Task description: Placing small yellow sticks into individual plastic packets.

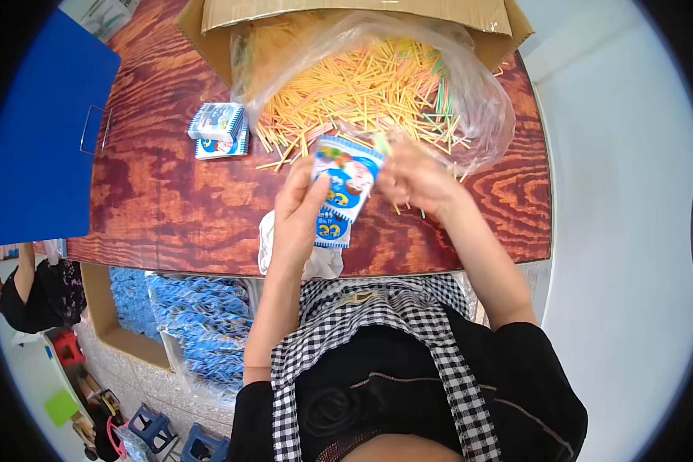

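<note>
My left hand (295, 204) grips a small blue and white packet (346, 181) above the table's near edge, thumb across its front. Directly below it shows a second packet (333, 232) of the same kind; whether the two are joined I cannot tell. At the first packet's upper right corner is my right hand (423, 183), its fingers curled and blurred by motion. A pale green blur shows by its fingertips, too smeared to name. Just beyond both hands lies a heap of thin yellow, pink and green sticks (354, 85), spilling from a clear plastic bag (494, 115).
A cardboard box (354, 14) lies open behind the heap. Two or more packets (219, 127) are stacked at left, near a blue panel (46, 131). White cloth (323, 266) sits at the wooden table's (185, 208) near edge. Blue packaging (200, 331) fills containers below; another person (46, 292) is at far left.
</note>
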Motion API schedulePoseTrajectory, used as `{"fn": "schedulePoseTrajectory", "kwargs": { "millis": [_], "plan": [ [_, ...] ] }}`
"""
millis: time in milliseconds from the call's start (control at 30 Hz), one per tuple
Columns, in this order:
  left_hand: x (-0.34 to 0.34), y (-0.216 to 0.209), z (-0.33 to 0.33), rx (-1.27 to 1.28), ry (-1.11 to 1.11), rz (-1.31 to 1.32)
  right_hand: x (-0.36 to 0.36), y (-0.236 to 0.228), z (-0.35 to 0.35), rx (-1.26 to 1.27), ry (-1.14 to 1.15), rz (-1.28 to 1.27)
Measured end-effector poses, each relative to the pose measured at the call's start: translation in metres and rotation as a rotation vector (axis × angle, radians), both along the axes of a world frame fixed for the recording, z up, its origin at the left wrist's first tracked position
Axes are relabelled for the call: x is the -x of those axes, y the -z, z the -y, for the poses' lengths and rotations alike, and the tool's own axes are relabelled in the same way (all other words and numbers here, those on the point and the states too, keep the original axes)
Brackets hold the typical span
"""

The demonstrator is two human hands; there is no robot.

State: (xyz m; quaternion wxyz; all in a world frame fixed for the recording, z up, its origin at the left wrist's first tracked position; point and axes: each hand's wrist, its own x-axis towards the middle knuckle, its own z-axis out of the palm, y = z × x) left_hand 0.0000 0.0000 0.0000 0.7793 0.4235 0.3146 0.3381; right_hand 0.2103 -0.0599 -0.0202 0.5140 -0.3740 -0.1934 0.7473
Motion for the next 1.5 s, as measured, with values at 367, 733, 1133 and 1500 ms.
{"fn": "schedulePoseTrajectory", "kwargs": {
  "millis": [367,733,1133,1500],
  "plan": [
    [-0.022,0.003,-0.005,-0.191,0.127,-0.165,-0.004,-0.011,0.012,0.036,0.073,0.295],
    [0.016,0.019,-0.001,0.08,-0.024,-0.077,-0.122,-0.013,0.029,-0.371,0.1,1.927],
    [0.009,0.018,0.011,-0.024,0.009,-0.231,-0.112,-0.015,-0.01,-0.242,0.194,1.582],
    [-0.007,0.0,-0.007,0.102,-0.045,0.072,-0.068,-0.016,-0.023,-0.158,0.18,0.055]
  ]
}}
